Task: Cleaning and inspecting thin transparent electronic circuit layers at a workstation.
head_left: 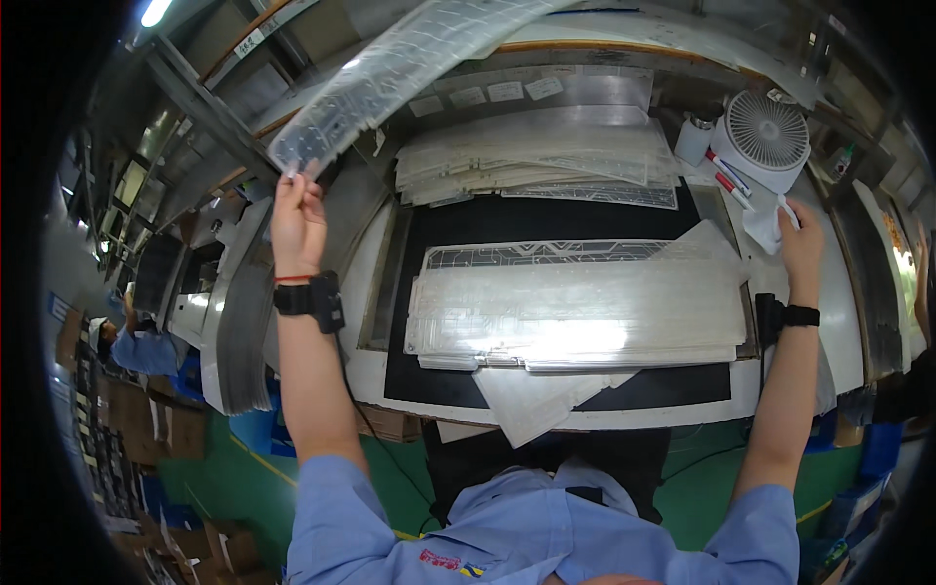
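Observation:
Raised at the left, my left hand [299,222] pinches the lower end of a long clear plastic sheet [390,83] printed with circuit lines. That sheet slants up and to the right, past the top edge of the view. My right hand [802,244] is closed on a white cloth [762,230] at the right side of the worktable. Between my arms lies a stack of similar printed sheets [575,307] on a black mat [400,380]. A loose translucent piece [536,400] sticks out from under its near edge.
Farther back is a second pile of clear sheets [536,151]. A white fan [765,136], a bottle [693,141] and several markers [729,185] stand or lie at the back right. Stacked sheets [244,322] rise at the left. Another person [146,346] is far left.

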The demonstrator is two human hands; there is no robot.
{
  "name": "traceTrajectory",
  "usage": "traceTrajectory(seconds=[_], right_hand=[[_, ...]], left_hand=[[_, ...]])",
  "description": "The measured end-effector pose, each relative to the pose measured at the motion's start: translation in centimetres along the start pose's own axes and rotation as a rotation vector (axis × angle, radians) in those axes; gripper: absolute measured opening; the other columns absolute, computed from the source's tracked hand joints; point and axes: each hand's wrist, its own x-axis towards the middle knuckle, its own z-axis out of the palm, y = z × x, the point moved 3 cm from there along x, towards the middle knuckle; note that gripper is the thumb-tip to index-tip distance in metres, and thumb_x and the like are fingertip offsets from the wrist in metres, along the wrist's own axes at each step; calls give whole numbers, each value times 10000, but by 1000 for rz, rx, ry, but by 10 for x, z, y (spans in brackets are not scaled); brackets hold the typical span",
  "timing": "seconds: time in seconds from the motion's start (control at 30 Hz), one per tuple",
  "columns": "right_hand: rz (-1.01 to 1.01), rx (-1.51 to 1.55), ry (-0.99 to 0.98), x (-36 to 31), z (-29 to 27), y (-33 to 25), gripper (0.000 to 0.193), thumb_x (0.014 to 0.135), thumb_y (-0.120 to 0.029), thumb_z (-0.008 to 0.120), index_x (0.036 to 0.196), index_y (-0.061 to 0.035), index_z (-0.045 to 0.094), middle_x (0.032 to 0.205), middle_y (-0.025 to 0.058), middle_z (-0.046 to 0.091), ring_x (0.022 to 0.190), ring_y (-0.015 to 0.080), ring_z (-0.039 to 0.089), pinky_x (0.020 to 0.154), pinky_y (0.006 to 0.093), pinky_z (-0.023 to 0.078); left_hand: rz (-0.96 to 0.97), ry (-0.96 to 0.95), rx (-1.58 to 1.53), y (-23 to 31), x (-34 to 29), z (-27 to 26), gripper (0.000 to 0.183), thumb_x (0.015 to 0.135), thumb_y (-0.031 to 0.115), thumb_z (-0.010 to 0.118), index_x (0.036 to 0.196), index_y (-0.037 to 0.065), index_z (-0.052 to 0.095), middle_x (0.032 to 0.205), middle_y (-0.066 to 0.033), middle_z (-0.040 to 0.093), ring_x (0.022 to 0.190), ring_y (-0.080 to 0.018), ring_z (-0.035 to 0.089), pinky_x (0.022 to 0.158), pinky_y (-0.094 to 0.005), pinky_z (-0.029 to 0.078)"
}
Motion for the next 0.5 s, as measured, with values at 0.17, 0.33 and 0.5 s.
traceTrajectory(seconds=[0.17, 0.33, 0.5], right_hand=[[-17, 20, -26, -1, 9, -17, 270, 904, -174, 678, 1121, -14, 700, 1088, 151, 699, 1036, 279, 663, 925, 342, 480], [-33, -14, -34, -6, 0, -30, 275, 908, -179, 674, 1123, -8, 695, 1085, 149, 696, 1036, 273, 661, 921, 337, 479], [-23, -5, -53, -3, 4, -15, 278, 912, -185, 668, 1123, -7, 695, 1089, 146, 698, 1029, 258, 662, 916, 332, 479]], left_hand=[[93, -27, 20, 53, 56, -8, 387, 1046, 85, 478, 1400, -48, 399, 1317, -206, 547, 1026, -217, 635, 892, -243, 581], [120, 220, 71, 30, 42, 26, 303, 1051, 152, 491, 1294, -28, 506, 1198, -188, 627, 957, -215, 659, 866, -280, 566], [-198, -131, 553, -56, -25, 37, 295, 1026, 267, 558, 1198, 32, 610, 1018, -76, 702, 867, -141, 666, 747, -252, 528]])
